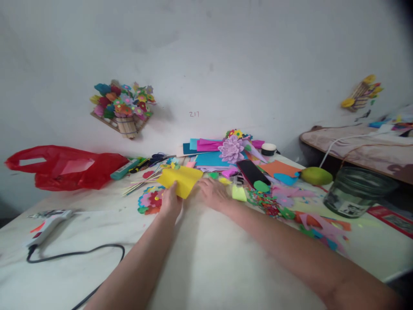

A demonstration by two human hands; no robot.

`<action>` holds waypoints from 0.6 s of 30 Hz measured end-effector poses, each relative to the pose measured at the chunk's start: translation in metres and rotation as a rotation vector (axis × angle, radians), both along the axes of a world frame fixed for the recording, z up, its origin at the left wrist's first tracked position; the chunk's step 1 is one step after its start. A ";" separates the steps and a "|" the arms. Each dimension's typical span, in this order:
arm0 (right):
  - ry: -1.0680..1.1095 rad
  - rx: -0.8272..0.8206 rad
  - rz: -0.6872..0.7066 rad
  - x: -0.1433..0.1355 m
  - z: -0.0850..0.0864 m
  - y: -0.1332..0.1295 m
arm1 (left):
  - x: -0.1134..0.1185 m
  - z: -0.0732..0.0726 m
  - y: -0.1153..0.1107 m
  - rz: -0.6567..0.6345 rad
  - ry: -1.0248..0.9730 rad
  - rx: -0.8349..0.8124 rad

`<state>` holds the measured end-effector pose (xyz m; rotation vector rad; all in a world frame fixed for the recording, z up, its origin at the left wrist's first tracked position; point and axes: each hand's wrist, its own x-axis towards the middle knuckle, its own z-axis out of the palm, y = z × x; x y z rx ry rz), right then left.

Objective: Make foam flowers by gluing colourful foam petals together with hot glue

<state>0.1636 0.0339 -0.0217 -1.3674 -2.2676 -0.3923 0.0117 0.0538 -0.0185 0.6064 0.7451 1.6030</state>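
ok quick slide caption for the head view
Left hand grips a yellow foam sheet beside the right hand on a craft-strewn table.

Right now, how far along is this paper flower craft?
Done: one flat flower cluster lies finished by the left hand. In hand: the left hand grips an uncut yellow sheet; the right hand rests flat beside it. Left: cutting; loose coloured sheets and scraps remain.

Yellow foam sheet (182, 179) folded, raised off table at far edge; among craft scraps
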 end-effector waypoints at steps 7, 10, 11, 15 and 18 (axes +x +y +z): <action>-0.232 -0.131 -0.093 0.038 -0.011 0.028 | 0.011 0.005 -0.014 -0.164 -0.006 -0.109; -0.242 -0.129 -0.129 0.044 -0.010 0.033 | 0.007 0.001 -0.013 -0.217 0.099 -0.102; -0.243 -0.131 -0.138 0.046 -0.010 0.033 | 0.005 0.000 -0.012 -0.223 0.148 -0.097; -0.242 -0.128 -0.155 0.048 -0.011 0.033 | -0.009 -0.007 -0.006 -0.261 0.307 -0.062; -0.229 -0.121 -0.155 0.048 -0.012 0.032 | -0.022 -0.011 -0.005 -0.211 0.349 -0.054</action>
